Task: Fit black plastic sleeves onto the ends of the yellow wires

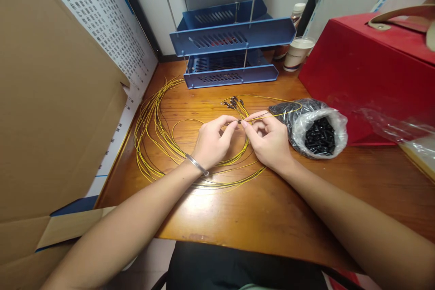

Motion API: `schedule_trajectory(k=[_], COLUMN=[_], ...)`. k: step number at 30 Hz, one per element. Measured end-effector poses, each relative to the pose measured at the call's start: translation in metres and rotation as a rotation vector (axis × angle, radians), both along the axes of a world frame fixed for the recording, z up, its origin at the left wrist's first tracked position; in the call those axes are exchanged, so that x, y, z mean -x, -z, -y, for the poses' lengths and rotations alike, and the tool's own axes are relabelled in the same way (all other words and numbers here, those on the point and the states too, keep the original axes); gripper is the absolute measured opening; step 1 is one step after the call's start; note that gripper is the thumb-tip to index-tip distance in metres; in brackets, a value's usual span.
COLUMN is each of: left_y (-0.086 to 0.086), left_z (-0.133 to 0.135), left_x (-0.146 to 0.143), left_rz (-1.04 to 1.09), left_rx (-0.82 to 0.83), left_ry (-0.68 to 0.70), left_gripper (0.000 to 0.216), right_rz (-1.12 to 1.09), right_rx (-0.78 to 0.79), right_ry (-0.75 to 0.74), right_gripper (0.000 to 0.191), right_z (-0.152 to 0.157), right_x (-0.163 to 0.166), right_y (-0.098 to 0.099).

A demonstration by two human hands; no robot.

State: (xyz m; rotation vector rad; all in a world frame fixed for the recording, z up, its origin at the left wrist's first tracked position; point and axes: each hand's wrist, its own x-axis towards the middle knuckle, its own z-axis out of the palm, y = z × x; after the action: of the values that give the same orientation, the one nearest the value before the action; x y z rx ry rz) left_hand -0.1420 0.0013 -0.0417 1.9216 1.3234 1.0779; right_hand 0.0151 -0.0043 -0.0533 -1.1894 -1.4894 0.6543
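Between the fingertips of my two hands is a small black piece (239,122), too small to make out fully. My left hand (215,138), with a metal bracelet at the wrist, pinches it from the left. From the right, my right hand (270,138) pinches a thin yellow-and-black wire (272,117) where it meets the piece. That wire loops out to the right over a plastic bag. Below and around my hands lies a loose coil of yellow and black wires (154,133). Several wire ends with black tips (234,103) are bunched just beyond my fingers.
An open clear bag of small black parts (319,138) lies right of my right hand. Behind stands a blue tiered tray (234,77), with a paper cup (297,54) and bottle (299,9) beside it. A red box (367,77) is at right, cardboard (61,99) at left.
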Motion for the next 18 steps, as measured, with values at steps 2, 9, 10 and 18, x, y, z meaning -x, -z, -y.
schedule_trajectory(k=[2, 9, 10, 18], left_y=[0.0005, -0.0006, -0.0008, -0.0014], left_z=[-0.0005, -0.0009, -0.0007, 0.0000], left_x=[0.0005, 0.0000, -0.0002, -0.0001], left_rz=[0.004, -0.003, -0.010, -0.061], left_rx=[-0.001, -0.024, -0.027, -0.027], left_ry=[0.007, 0.004, -0.001, -0.059], left_gripper=[0.025, 0.024, 0.024, 0.022], right_rz=[0.017, 0.044, 0.046, 0.061], right_rx=[0.000, -0.023, -0.025, -0.043], right_ry=[0.009, 0.030, 0.037, 0.051], right_gripper=[0.012, 0.011, 0.011, 0.011], right_z=[-0.0008, -0.0014, -0.0012, -0.0007], right_x=[0.0000, 0.0000, 0.0001, 0.0006], right_y=[0.0013, 0.0009, 0.0007, 0.0015])
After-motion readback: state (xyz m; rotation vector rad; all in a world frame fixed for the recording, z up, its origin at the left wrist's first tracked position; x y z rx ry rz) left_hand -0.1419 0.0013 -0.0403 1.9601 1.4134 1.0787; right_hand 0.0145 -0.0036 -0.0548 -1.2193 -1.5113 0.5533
